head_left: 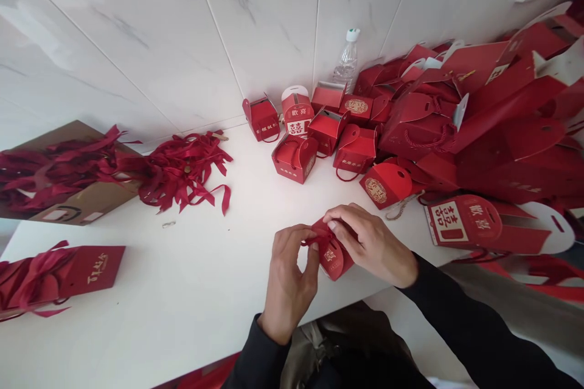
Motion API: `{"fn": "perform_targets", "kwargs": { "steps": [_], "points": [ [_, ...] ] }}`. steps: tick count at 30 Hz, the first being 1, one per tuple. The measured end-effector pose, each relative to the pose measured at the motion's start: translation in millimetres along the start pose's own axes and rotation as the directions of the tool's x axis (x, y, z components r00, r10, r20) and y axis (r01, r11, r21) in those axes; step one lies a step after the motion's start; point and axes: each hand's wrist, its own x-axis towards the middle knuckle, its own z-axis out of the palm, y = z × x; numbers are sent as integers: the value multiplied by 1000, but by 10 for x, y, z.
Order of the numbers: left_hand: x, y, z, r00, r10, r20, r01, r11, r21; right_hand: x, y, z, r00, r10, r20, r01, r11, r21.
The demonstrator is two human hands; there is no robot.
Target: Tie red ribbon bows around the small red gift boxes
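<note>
My left hand [291,279] pinches the dark red ribbon [322,235] between thumb and forefinger; the fingers of my right hand [370,244] seem to pinch it too. The small red box [335,260] sits directly beneath the fingers, near the front edge of the tabletop [205,298]. I'd draw both sides evenly, keeping the ribbon flat and the box uncrushed. The left hand rises upright; the right reaches in sideways, palm down.

Red box [334,259] w/ pale lettering, nr front edge of tbl [182,298]; dk-red ribbon [323,235] bunched atop.
</note>
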Motion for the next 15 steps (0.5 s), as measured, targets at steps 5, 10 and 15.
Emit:
{"fn": "perform_targets", "kwargs": {
  "steps": [5,10,15],
  "points": [
    [-139,100,10,969,-146,-199,163,984,67,-82,-42,-99,990,61,-130,-72,994,-78],
    [-358,156,51,980,-198,-31,200,967,159,-316,-54,-204,986,164,36,-161,984,-80],
    [-413,190,-54,945,-321,66,326,941,-90,-392,-4,-178,985,163,59,-157,984,-88]
  ]
}}
